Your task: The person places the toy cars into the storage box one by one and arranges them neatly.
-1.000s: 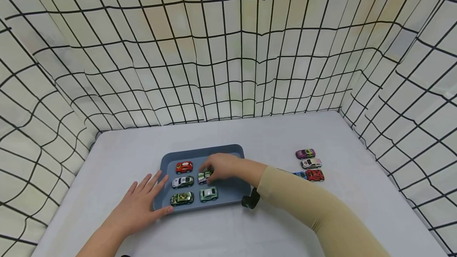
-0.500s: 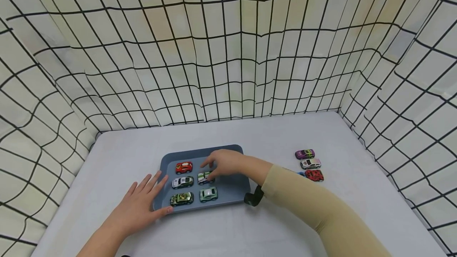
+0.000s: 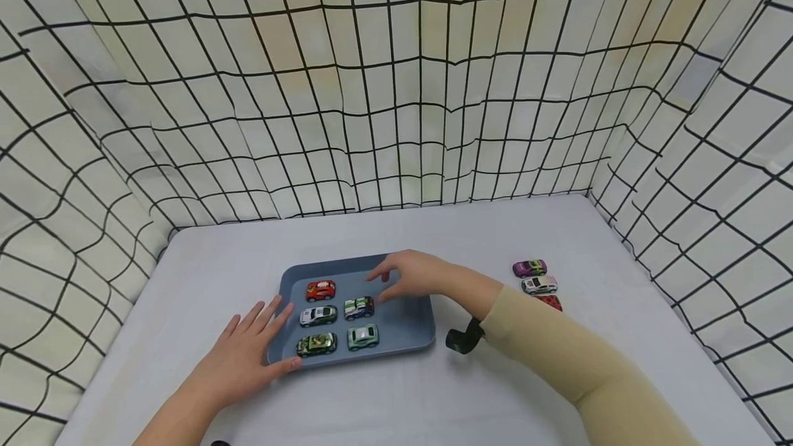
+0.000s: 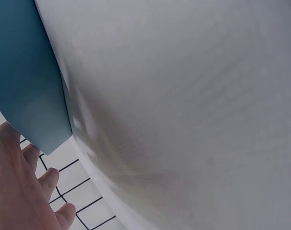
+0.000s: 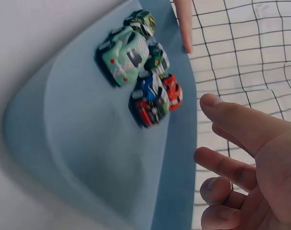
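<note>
A blue-grey tray (image 3: 403, 336) holds several toy cars in two columns. A white-green toy car (image 3: 359, 307) lies in the second column, behind a mint green toy car (image 3: 362, 336). Over the tray's right half hovers my right hand (image 3: 416, 274), its thumb and fingers spread apart and holding nothing; the right wrist view shows the same hand (image 5: 251, 167) apart from the cars. My left hand (image 3: 241, 356) rests at the tray's left edge with straight, spread fingers. In the left column are a red car (image 3: 320, 290), a white-black car (image 3: 319, 316) and a camouflage car (image 3: 316, 344).
Right of the tray, a purple car (image 3: 529, 268), a white car (image 3: 540, 285) and a partly hidden red car (image 3: 549, 302) stand on the white-covered table (image 3: 396, 405). Cloth walls with a black grid (image 3: 396, 122) enclose the back and sides.
My right hand has let go of the white-green car and drawn back up and to the right. The car stays in the tray. My left hand has stayed at the tray's edge.
</note>
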